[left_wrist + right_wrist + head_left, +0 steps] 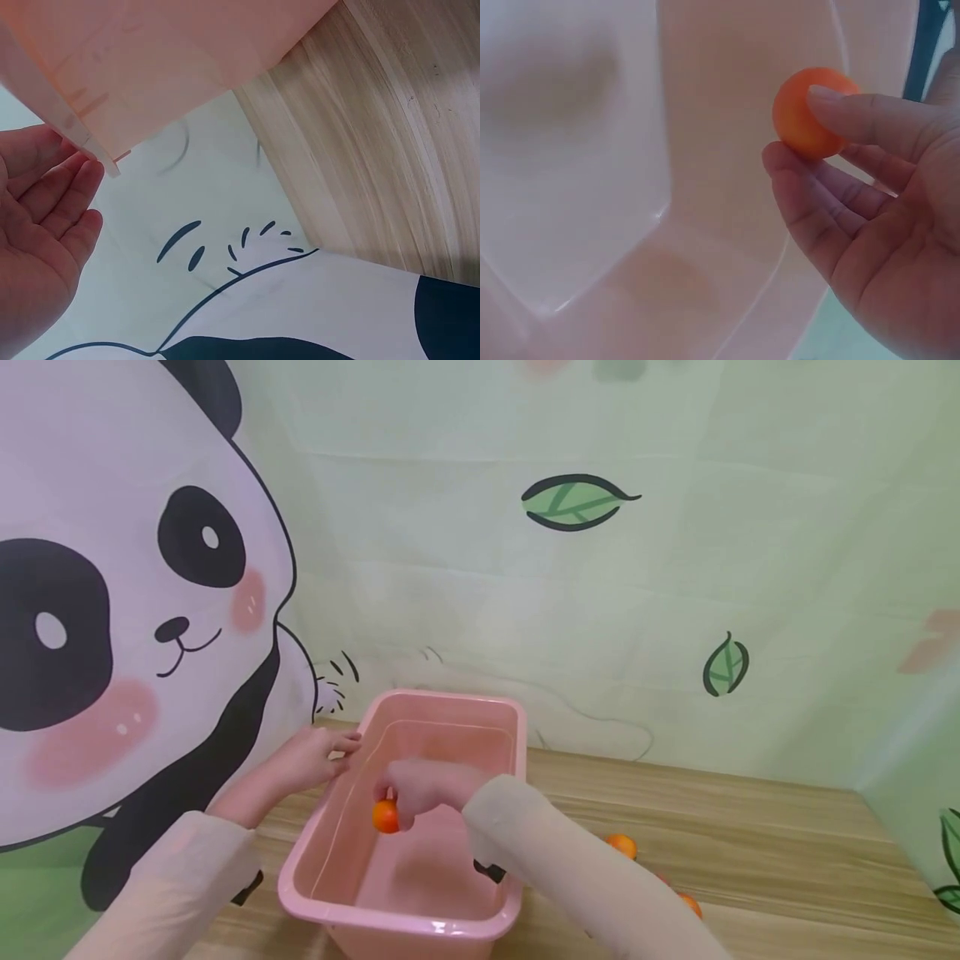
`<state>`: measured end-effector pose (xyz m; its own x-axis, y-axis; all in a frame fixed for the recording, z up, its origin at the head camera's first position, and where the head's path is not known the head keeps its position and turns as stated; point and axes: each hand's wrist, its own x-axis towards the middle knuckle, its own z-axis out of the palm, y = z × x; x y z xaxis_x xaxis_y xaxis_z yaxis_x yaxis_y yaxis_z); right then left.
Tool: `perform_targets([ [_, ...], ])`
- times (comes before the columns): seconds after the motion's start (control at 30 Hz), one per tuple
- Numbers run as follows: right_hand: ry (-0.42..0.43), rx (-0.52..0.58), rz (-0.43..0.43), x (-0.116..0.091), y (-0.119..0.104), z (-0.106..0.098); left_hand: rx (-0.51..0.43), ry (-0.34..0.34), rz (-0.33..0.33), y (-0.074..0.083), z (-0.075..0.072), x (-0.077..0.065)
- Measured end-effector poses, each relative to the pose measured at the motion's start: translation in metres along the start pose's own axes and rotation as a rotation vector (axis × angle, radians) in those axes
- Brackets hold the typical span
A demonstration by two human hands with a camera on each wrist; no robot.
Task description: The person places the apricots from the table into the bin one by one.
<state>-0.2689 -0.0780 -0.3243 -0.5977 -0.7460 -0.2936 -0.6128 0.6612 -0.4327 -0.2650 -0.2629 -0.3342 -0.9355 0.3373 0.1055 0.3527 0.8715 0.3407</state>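
Thumb and fingers of your right hand (420, 789) pinch an orange ball (386, 816) over the pink basin (405, 922), whose rim your relaxed left hand (318, 756) touches; a light, even pinch, held low, should control it best.

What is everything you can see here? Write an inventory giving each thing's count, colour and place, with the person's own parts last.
Plastic tub: one, pink, on the table
Held ball: one, orange, in the right hand
Loose balls: at least two, orange, on the table right of the tub, partly hidden
Wood-grain table: one, light brown, under the tub
Backdrop: pale green, behind the table
Panda print: one, black and white with pink cheeks, at left
Leaf prints: two whole, green, on the backdrop; more cut off at right
Sleeves: two, whitish, on the forearms
Left hand: one, bare, at the tub's left rim
Right hand: one, bare, over the tub's inside
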Motion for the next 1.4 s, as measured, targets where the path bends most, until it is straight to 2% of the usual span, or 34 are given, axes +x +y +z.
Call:
perform_targets([
  [0.43,-0.023,-0.019,0.062,0.01,0.01,0.02,-0.019,-0.008,-0.029,0.0,0.0,-0.001],
  [0.6,-0.063,-0.081,0.035,0.013,0.012,0.026,-0.019,-0.004,-0.022,0.002,-0.001,-0.001],
  [0.7,-0.085,-0.071,0.044,0.012,0.012,0.026,-0.018,0.001,-0.017,0.002,-0.001,-0.001],
  [0.9,-0.106,0.047,0.102,0.002,0.005,0.01,-0.002,0.008,-0.003,0.001,0.0,-0.002],
  [1.1,-0.094,0.057,0.094,-0.017,0.004,-0.016,0.017,-0.003,-0.012,0.002,0.001,-0.001],
  [1.27,-0.037,0.042,0.05,-0.033,0.017,-0.033,0.01,-0.008,-0.022,0.003,0.001,0.0],
  [1.4,0.004,0.056,0.05,-0.046,0.034,-0.04,0.02,-0.011,-0.017,0.004,0.0,0.0],
])
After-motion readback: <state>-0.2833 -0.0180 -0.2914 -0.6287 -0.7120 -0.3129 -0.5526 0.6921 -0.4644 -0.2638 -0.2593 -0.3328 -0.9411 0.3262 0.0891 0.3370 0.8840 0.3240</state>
